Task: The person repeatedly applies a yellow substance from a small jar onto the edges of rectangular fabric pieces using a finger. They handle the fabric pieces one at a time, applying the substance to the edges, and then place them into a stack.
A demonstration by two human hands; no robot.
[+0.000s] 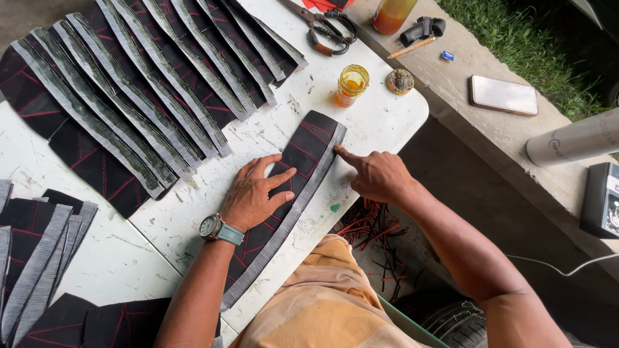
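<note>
Hands press one long black quilted strip (293, 187), red-stitched and grey-edged, on the scuffed white surface (380, 122): left hand (258, 196) flat, fingers spread; right hand (374, 174) at three o'clock, forefinger on its edge, gripping nothing

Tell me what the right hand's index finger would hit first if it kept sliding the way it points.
The right hand points up and to the left, its fingertip on the grey edge of the black fabric strip. Going on, it would cross that strip, then bare white table, and probably reach the fanned row of strips.
</note>
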